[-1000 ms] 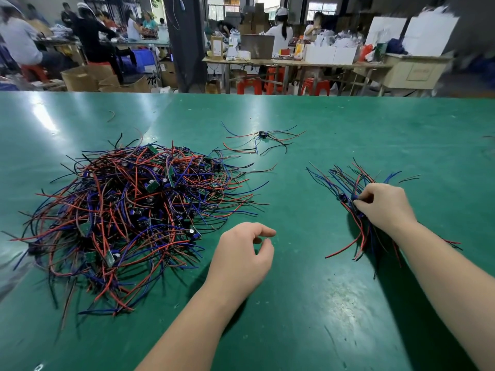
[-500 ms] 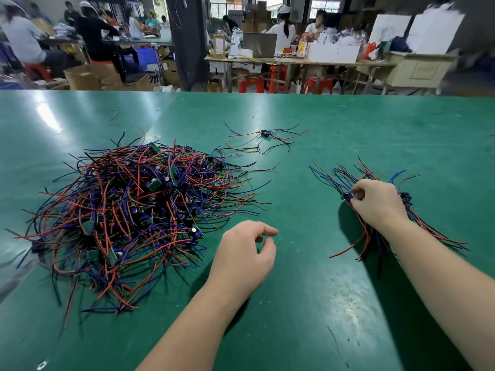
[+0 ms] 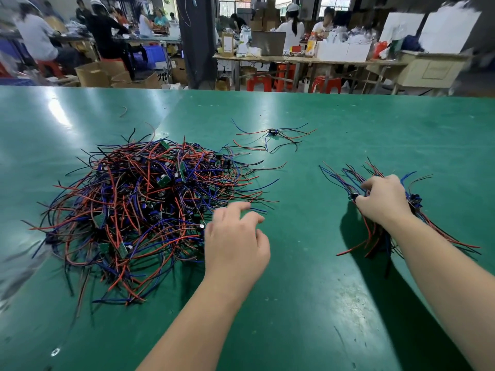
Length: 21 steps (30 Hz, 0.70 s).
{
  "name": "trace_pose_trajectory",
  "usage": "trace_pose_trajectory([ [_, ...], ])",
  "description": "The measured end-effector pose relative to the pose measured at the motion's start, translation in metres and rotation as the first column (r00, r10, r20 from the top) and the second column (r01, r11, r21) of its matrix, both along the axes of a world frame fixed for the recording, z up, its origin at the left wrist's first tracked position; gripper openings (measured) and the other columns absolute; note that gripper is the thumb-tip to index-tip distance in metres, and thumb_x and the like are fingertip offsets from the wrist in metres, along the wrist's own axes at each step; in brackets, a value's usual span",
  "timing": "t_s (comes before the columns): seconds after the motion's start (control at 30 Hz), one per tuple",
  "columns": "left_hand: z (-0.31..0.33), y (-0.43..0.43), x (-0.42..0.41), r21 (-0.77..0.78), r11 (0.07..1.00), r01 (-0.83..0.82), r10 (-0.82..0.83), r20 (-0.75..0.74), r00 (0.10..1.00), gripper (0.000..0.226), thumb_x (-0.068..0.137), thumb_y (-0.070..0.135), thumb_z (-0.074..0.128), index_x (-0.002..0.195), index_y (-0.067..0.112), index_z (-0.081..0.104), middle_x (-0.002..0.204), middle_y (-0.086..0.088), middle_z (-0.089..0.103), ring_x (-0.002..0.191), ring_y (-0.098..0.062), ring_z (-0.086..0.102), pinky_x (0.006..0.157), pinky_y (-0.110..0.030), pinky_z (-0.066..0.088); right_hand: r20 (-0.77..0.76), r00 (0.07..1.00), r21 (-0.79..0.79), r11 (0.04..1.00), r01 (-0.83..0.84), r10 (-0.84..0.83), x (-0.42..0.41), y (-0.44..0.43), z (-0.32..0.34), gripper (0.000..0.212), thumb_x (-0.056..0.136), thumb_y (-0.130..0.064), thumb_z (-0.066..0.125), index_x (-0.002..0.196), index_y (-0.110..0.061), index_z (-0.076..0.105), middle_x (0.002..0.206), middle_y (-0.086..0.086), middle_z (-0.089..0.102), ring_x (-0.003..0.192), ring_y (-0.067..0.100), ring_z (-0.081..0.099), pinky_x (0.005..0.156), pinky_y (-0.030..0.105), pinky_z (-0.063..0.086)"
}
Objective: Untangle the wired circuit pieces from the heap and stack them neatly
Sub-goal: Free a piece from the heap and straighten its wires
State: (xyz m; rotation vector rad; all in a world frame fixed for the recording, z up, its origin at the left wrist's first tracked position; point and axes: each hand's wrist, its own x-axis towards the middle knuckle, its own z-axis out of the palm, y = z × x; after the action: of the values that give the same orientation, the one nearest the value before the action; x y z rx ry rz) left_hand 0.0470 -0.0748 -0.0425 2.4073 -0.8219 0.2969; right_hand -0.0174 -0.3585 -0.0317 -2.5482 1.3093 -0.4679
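1. At the left lies the big tangled heap of red, blue and black wires with small green circuit boards point(image 3: 128, 210), spread wide on the green matte worktop point(image 3: 308, 303). The wires cross each other many times. I think a quick pull on one piece could drag several neighbours along, or strain a wire where it joins its board.
2. The left hand point(image 3: 235, 236) is at the right edge of the heap, with fingers apart and relaxed, holding nothing. I cannot tell if the fingertips touch the wires. If it takes a loose wire end and not a board, the piece may come out only partly and pull the heap towards the near side.
3. Farther back, between the two hands, a single piece with a small dark part and thin red, blue and black wires point(image 3: 273, 133) lies alone. It is well apart from both piles, so it may be forgotten.
4. At the right, the right hand point(image 3: 383, 202) has its fingers curled and clamped on the stack of sorted wired pieces point(image 3: 348, 178). The wires fan out at both ends, so the stack looks loose. On release they could spring apart, and the forearm above the near ends could sweep them aside.
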Motion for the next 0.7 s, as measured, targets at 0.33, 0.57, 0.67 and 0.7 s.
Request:
trace_pose_trajectory([
  [0.33,-0.006,0.008,0.01,0.338,0.934,-0.117,0.155,-0.087,0.984,0.036,0.091,0.014,0.047,0.126,0.017,0.048,0.145,-0.008,0.031,0.122,-0.027,0.041,0.097,-0.037,0.037,0.079,0.924,0.207,0.9,-0.383,0.375,-0.003,0.126,0.002,0.025,0.082,-0.024,0.062,0.107,-0.026,0.066,0.111,0.002,0.055,0.086,0.015,0.054,0.076,0.017,0.031],
  [0.57,0.001,-0.001,0.006,-0.397,0.879,0.265,-0.309,-0.049,0.95,0.061,0.077,-0.002,0.069,0.132,0.017,0.051,0.127,0.002,0.045,0.101,-0.011,0.055,0.092,-0.023,0.045,0.449,0.853,0.435,0.768,-0.469,0.266,-0.009,0.166,-0.016,0.013,0.084,-0.009,0.062,0.077,-0.019,0.068,0.073,-0.005,0.066,0.058,0.009,0.057,0.057,0.013,0.041],
  [0.67,0.002,-0.001,0.001,-0.529,0.759,0.38,-0.44,0.015,0.898,0.077,0.076,0.001,0.071,0.138,0.03,0.037,0.132,0.009,0.04,0.112,-0.005,0.053,0.085,-0.012,0.047,0.659,0.751,0.734,0.26,-0.627,-0.05,-0.011,0.173,-0.009,0.022,0.091,0.002,0.047,0.079,-0.006,0.065,0.068,0.008,0.061,0.053,0.014,0.052,0.049,0.021,0.038],
  [0.7,0.002,-0.001,-0.001,-0.543,0.739,0.399,-0.466,0.017,0.885,0.078,0.076,0.002,0.068,0.139,0.033,0.033,0.135,0.01,0.039,0.116,-0.004,0.051,0.083,-0.01,0.047,0.671,0.732,0.741,0.143,-0.656,-0.12,-0.011,0.173,-0.008,0.02,0.089,0.002,0.045,0.085,-0.003,0.065,0.076,0.014,0.058,0.057,0.015,0.05,0.052,0.023,0.037],
])
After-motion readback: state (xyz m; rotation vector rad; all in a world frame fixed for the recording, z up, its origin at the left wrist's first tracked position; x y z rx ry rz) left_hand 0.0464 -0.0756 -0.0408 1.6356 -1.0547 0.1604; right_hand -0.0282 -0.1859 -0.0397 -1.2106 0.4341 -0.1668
